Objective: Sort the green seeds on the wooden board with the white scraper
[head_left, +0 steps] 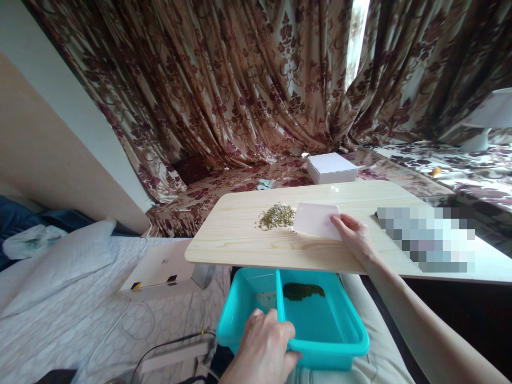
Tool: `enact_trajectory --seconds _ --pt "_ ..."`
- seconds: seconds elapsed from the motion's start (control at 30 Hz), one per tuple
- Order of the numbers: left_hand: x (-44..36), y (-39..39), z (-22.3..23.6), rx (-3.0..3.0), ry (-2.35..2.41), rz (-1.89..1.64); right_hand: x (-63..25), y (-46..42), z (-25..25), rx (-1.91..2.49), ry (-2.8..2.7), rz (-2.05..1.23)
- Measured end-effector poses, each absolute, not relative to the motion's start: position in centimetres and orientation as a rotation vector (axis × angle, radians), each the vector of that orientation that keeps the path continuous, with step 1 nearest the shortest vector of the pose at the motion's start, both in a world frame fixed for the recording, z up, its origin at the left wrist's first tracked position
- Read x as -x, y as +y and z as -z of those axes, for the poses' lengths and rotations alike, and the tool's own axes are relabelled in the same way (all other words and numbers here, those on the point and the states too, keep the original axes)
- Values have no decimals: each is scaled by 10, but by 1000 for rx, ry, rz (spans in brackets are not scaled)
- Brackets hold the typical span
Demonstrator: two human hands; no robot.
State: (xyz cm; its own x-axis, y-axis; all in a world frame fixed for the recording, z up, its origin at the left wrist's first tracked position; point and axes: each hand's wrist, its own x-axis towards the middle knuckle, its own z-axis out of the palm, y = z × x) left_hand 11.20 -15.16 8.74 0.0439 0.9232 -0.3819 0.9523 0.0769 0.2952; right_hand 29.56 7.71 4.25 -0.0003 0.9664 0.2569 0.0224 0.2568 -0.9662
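My right hand [351, 229] pinches the edge of a flat, pale pink-white scraper-like sheet [316, 220] over the wooden tabletop [232, 242]. The sheet's left edge is at a loose pile of small green and pale grains [277, 216]. Below the table's near edge stands a turquoise two-part bin [360, 336]. My left hand [267, 341] is closed on the bin's near rim by the divider. A patch of dark green grains [302, 291] lies in the right compartment; a few specks show in the left one.
A white box [332, 168] stands behind the table. A pixelated flat object [426, 240] lies on the table's right side. At left, a large pale box [160, 269] and cables [160, 346] are on the bed [76, 309]. Patterned curtains [240, 80] hang behind.
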Motion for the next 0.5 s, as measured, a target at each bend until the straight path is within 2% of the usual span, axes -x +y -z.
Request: enact_trajectory --seconds 0.5 --pt "-112 -151 -89 -1810 1883 103 -298 71 -50 1087 -1290 -896"
